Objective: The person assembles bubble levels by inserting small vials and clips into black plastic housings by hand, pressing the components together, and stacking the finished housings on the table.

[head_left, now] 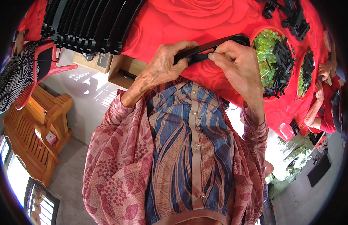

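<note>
A long black plastic strip-shaped part (237,38) is held across both hands above the near edge of the red table. My left hand (168,62) is closed round its left end, thumb underneath. At its middle and right, my right hand (237,62) is closed, with thumb and forefinger pinched against the part. A small red piece (205,51) shows inside the black part between the hands. Whether the right fingertips pinch a separate small piece is hidden. Just right of my right hand stands a basin (266,29) of yellow-green clear pieces and small black pieces.
A row of long black curved parts (87,28) lies at the table's left. Further right are a second basin (307,62) and a co-worker's hands (319,84). Black parts (294,18) lie at the far right. Cardboard boxes (123,69) and a wooden bench (35,127) stand left below.
</note>
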### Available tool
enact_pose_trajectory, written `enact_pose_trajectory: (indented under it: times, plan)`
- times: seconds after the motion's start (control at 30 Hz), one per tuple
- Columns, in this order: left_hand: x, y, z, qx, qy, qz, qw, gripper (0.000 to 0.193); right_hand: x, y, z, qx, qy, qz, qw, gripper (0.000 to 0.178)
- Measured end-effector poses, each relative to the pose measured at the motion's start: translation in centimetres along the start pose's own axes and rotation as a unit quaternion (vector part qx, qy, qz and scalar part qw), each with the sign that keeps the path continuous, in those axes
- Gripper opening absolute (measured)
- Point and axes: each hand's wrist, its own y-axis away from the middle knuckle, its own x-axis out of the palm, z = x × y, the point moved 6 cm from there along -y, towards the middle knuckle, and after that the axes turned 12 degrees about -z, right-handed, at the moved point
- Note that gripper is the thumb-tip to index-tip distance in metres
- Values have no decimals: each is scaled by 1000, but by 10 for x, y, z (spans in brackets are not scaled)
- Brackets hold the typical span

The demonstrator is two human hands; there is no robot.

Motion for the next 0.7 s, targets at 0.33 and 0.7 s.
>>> enact_pose_trajectory:
  times: [0.33, 0.7]
  plan:
    - [-4, -2, -2, 3, -15, -10, 1000, 42, 1, -3, 13, -30, 91, -21, 995, 11]
    - [-9, -1, 5, 15, 16, -53, 998, 40, 14, -9, 24, -86, 158, -63, 982, 12]
